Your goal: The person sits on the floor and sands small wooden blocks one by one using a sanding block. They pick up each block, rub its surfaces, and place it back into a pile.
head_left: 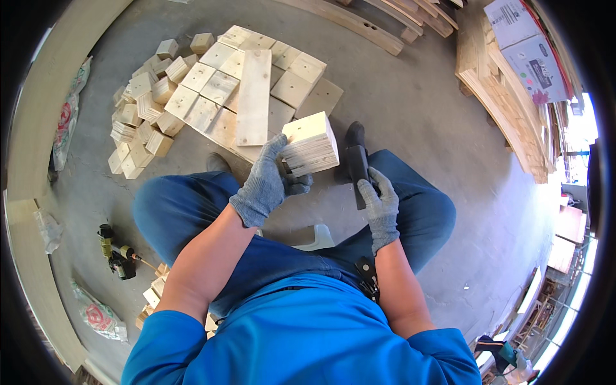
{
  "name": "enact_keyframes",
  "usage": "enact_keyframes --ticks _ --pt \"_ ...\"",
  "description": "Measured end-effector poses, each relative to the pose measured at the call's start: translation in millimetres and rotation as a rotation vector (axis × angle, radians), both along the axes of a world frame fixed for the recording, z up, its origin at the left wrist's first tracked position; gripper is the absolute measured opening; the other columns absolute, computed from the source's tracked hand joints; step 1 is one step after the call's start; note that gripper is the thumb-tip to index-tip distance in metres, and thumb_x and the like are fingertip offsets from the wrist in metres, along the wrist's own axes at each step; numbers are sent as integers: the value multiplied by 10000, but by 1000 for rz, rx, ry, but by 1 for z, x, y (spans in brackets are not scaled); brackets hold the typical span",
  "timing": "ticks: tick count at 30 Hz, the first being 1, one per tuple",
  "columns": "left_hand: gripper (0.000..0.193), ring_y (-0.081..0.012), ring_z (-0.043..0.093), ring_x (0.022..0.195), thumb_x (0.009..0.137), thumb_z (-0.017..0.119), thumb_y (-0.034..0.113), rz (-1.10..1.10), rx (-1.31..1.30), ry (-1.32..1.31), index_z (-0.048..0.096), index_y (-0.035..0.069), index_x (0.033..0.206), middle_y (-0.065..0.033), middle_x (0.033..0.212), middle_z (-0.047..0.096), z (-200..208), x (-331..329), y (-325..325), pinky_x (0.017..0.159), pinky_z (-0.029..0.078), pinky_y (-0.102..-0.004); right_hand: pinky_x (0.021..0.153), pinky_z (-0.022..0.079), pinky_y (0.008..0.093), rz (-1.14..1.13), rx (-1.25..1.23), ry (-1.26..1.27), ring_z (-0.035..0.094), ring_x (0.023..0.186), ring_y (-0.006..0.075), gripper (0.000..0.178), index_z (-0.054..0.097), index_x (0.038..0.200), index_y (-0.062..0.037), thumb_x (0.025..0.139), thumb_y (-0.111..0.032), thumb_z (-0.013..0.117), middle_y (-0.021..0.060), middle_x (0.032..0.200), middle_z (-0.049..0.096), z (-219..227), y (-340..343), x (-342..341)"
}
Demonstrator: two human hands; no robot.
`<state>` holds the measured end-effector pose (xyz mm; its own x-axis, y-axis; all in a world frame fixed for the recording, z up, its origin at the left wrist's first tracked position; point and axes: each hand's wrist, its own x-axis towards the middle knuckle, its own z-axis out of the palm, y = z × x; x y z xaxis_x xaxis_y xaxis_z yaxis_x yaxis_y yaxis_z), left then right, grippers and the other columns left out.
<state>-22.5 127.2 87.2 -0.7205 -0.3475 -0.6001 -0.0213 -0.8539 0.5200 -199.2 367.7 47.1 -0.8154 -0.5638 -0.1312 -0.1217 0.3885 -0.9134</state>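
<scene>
Both of my hands wear grey knit gloves. My left hand (263, 183) is closed around the near left side of a pale wooden block (311, 146), raised in front of my knees. Its near side shows many thin layers or grooves. My right hand (383, 206) grips a long, narrow black tool (358, 172), tilted beside my right leg; its exact kind is unclear. The block and tool are apart. Beyond my left hand, a flat board (255, 93) lies across a low layer of square wooden blocks (219, 88), several with a dark spot on top.
Loose wooden blocks (149, 108) are heaped left of the layer. A green and black drill (117, 253) with a long bit lies on the floor left of my knee, near a plastic bag (99, 313). Stacked timber (500, 96) bears a cardboard box (529, 54) at far right.
</scene>
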Motion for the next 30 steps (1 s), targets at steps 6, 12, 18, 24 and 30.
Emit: enact_keyframes --ticks 6,12,18,24,30 --pt "841 -244 728 763 986 752 493 136 -541 -91 424 50 1621 -174 1037 716 44 19 -37 634 614 -352 1054 528 330 -69 -71 -148 679 1151 176 534 643 1454 37 997 -169 825 120 1291 737 7 -9 -2" --pt "1090 -431 756 1101 845 884 526 -36 -1475 -815 346 84 1683 -283 1254 731 27 39 -82 950 604 -474 1056 538 327 -77 -84 -146 682 1153 174 541 629 1458 52 999 -159 822 127 1301 732 10 -20 -1" --pt "1122 -492 713 1189 840 855 554 -235 -1462 -993 299 103 1703 -330 1331 682 30 28 -85 1013 570 -524 1045 550 330 -39 -128 -192 686 1151 177 527 632 1451 50 994 -132 822 130 1315 731 15 -36 4" --pt "1166 -478 722 1180 822 854 623 -256 -1473 -1033 308 59 1685 -320 1291 693 25 15 -88 977 584 -530 1069 552 346 11 -102 -158 690 1208 200 532 648 1443 32 975 -133 839 153 1369 722 27 -48 8" --pt "1247 -469 715 1211 776 887 664 -272 -1491 -1034 302 40 1683 -324 1359 657 23 10 -91 998 581 -522 1117 527 357 49 -41 -146 673 1278 228 540 644 1445 36 973 -137 842 182 1426 699 33 -60 11"
